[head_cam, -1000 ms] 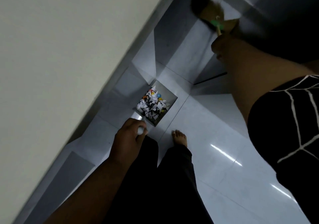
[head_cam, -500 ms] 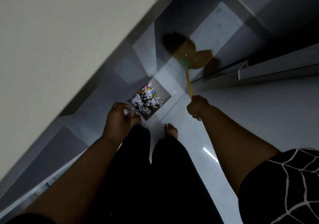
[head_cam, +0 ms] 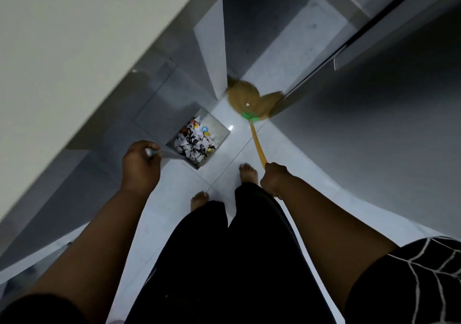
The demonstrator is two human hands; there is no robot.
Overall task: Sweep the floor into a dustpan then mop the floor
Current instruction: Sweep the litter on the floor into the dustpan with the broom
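Grey dustpan handle (head_cam: 163, 153) is gripped by the left hand (head_cam: 141, 164); the dustpan (head_cam: 220, 127), full of paper scraps (head_cam: 193, 142), is seen just ahead over white floor tiles (head_cam: 174, 198). The yellow-handled broom (head_cam: 258, 146) is clamped in the right hand (head_cam: 274, 178), bristles (head_cam: 243, 96) splayed farther out.

A pale wall (head_cam: 74, 36) runs along the left side. Black trousers (head_cam: 237, 261) cover the legs (left foot (head_cam: 198, 200) and right foot (head_cam: 248, 173) are bare). A web-patterned sleeve (head_cam: 411, 281) shows at the lower right.
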